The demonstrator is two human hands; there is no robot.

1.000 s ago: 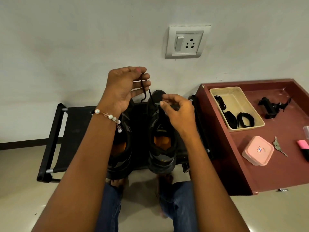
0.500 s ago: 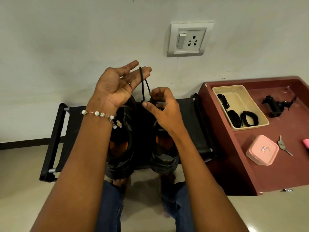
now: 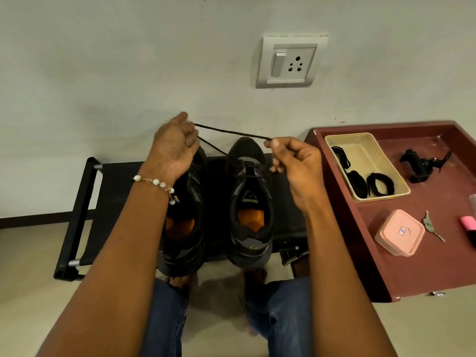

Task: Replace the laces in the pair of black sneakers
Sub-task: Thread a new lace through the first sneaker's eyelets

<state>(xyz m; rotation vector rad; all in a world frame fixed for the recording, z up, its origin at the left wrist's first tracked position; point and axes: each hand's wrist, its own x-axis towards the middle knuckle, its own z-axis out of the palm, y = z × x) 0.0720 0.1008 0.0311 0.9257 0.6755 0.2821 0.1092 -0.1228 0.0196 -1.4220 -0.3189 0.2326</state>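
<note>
Rack (image 3: 77, 202): low black frame on the floor against the wall, fabric top, carrying both sneakers side by side, toes toward the wall, heels at the near edge.

Left sneaker (image 3: 184, 228): black, orange insole visible, partly hidden by the left forearm. Lacing state cannot be told.

Left hand (image 3: 172, 148): raised above the left sneaker's toe, back of hand to camera, fingers curled around the lace (image 3: 231, 132). Beaded bracelet (image 3: 157, 182) on the wrist, ring on one finger.

Lace: thin, black. One run is stretched taut between the two hands, above the toes of the sneakers. A second run drops from the left hand down to the front of the right sneaker (image 3: 251, 202).

Right sneaker: black, orange insole, grey tongue, a lace crossing near its upper eyelets.

Right hand (image 3: 296, 163): over the right side of the right sneaker, thumb and forefinger pinching the lace end, other fingers curled.

Desk (image 3: 386, 279): low, red-brown, rimmed, just right of the rack. Beige tray (image 3: 386, 161) at the far left corner holds coiled black laces (image 3: 380, 185). Black clamp (image 3: 422, 166) toward the far right. Pink box (image 3: 399, 233) near the front edge, keys (image 3: 431, 225) beside it, pink item (image 3: 468, 222) cut by the right frame edge.

Wall: switch-socket plate (image 3: 291, 61) above the right sneaker.
</note>
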